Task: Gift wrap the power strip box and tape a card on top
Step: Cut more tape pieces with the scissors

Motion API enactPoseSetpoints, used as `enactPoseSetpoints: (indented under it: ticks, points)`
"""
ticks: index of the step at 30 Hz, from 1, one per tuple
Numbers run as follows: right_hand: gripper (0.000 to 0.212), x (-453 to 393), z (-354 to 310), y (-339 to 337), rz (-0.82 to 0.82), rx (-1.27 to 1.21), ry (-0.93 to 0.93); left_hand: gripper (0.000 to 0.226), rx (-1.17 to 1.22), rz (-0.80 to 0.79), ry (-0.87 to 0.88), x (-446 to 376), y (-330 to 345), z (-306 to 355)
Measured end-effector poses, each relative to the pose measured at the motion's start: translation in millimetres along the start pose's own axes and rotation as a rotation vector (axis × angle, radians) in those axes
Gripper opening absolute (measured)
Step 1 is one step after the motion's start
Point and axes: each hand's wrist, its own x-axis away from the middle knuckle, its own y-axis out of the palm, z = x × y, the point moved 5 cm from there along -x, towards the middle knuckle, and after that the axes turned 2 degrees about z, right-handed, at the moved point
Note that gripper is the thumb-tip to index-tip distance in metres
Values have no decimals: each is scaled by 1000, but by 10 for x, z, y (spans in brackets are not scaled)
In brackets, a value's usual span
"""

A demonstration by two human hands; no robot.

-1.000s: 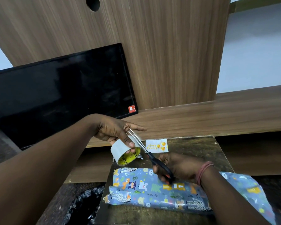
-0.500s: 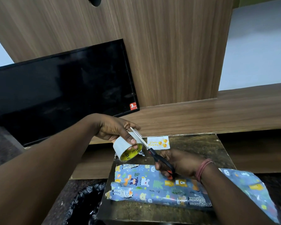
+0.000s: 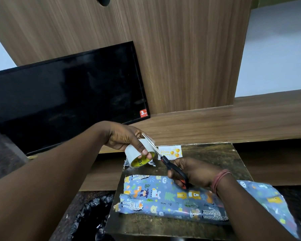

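The box wrapped in blue animal-print paper (image 3: 165,197) lies on a small dark table (image 3: 215,153). My left hand (image 3: 123,136) holds a roll of clear tape (image 3: 137,153) with a yellow core above the table's far left corner. My right hand (image 3: 193,171) grips black-handled scissors (image 3: 170,164), whose blades reach up against the tape roll by my left fingers. A small white card with orange balloons (image 3: 172,152) lies on the table behind the scissors.
A black monitor (image 3: 64,100) leans against a wood panel at the left. A wooden shelf (image 3: 233,122) runs behind the table. A black plastic bag (image 3: 92,214) sits on the floor at the lower left. Loose wrapping paper (image 3: 268,199) hangs off the right.
The scissor blades have drawn closer together at the tape roll. Both hands stay almost in place above the box; the view has shifted slightly.
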Motion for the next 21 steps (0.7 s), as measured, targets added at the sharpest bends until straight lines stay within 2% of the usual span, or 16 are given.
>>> enactPoseSetpoints:
  ticks: [2, 4, 6, 9, 11, 12, 15, 16, 18, 19, 21]
  points:
    - [13, -5, 10, -1, 7, -4, 0, 59, -3, -26, 8, -28, 4, -25]
    - [29, -10, 38, -25, 21, -10, 11, 56, 28, -33, 25, -45, 19, -48]
    - [35, -13, 59, -43, 33, -5, 24, 56, 94, -16, 38, -55, 35, -68]
    - [18, -2, 54, 10, -1, 1, 39, 55, 181, 11, 35, -91, 42, -118]
    - [40, -17, 93, 27, -9, 9, 33, 54, 186, 20, 33, -108, 47, -144]
    - [42, -15, 84, 31, -5, 0, 30, 55, 177, 25, 33, -109, 49, -148]
    - [13, 24, 7, 39, -47, -7, 4, 62, 162, 37, 50, -115, 62, -144]
    - [15, 23, -3, 13, -37, 8, 4, 63, 162, 41, 60, -119, 61, -144]
    - [38, 20, -16, -21, -8, 48, -17, 64, 152, 46, 82, -122, 69, -136]
    - [41, 11, 5, -29, -7, 61, -7, 63, 140, 47, 85, -120, 78, -135]
    - [29, 18, 11, -33, -33, 71, -7, 59, 102, 44, 76, -115, 94, -123]
